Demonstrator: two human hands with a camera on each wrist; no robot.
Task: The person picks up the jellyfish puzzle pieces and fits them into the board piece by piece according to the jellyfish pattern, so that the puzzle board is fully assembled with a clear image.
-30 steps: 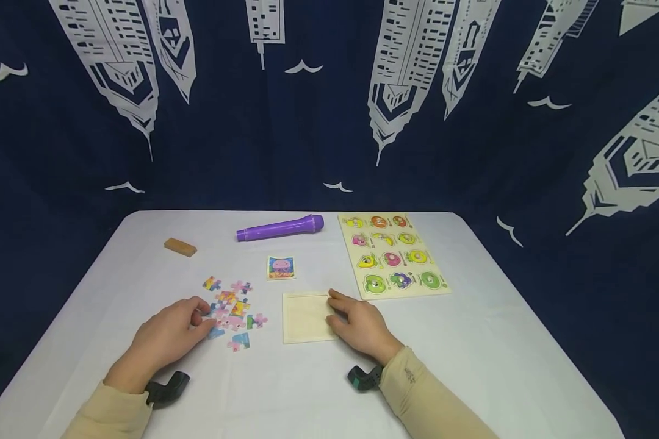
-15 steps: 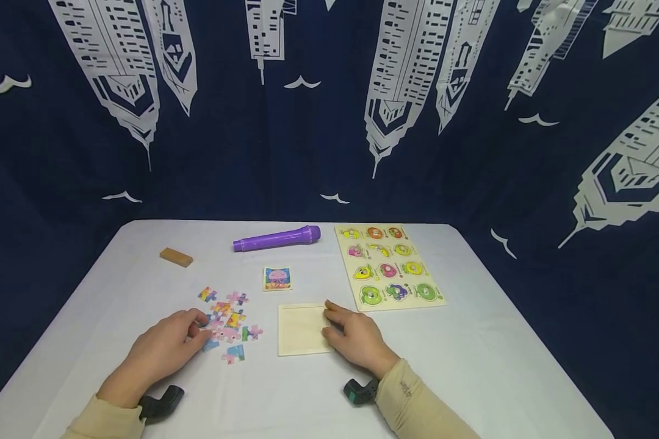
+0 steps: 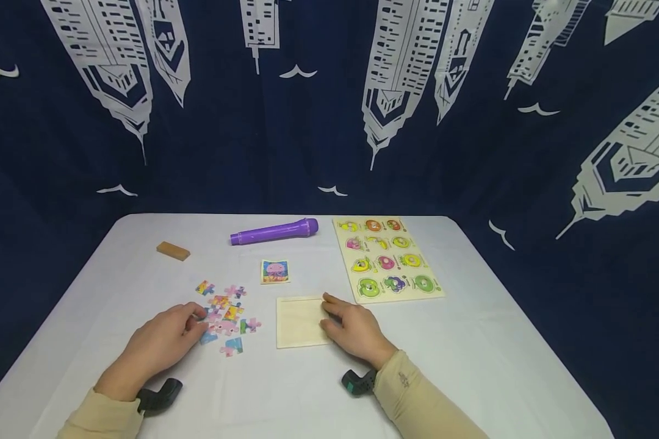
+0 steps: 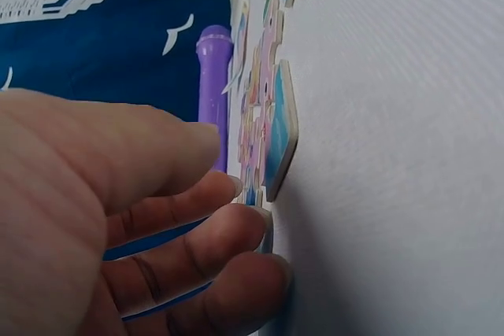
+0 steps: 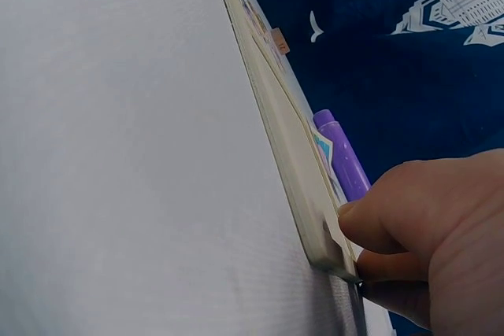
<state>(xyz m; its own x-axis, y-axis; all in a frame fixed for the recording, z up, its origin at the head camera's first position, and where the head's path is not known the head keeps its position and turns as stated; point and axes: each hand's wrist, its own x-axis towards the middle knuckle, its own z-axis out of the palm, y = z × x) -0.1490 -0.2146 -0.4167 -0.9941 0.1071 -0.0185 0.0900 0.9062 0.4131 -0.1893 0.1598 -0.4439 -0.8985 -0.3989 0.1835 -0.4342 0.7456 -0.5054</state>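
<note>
In the head view, my left hand [image 3: 162, 341] is at the left edge of a loose cluster of jigsaw pieces [image 3: 225, 327]. Its thumb and fingers are bent with a gap between them, seen in the left wrist view, and the fingertips are down beside a blue piece [image 4: 281, 135]. My right hand [image 3: 357, 329] grips the right side of a pale wooden puzzle tray [image 3: 302, 323]. In the right wrist view, the thumb lies on the tray's rim [image 5: 291, 163] and the fingers are at its end; their tips are partly hidden.
Behind the tray lies a small square picture card [image 3: 275, 272]. Farther back are a purple toy microphone [image 3: 274, 231] and a small brown wooden block [image 3: 172, 250]. A fruit puzzle board [image 3: 387, 259] lies at back right. The white table [image 3: 500, 366] meets a dark blue patterned curtain.
The head view shifts slightly down, then up. Both hands, the puzzle pieces and the tray keep their places on the table.
</note>
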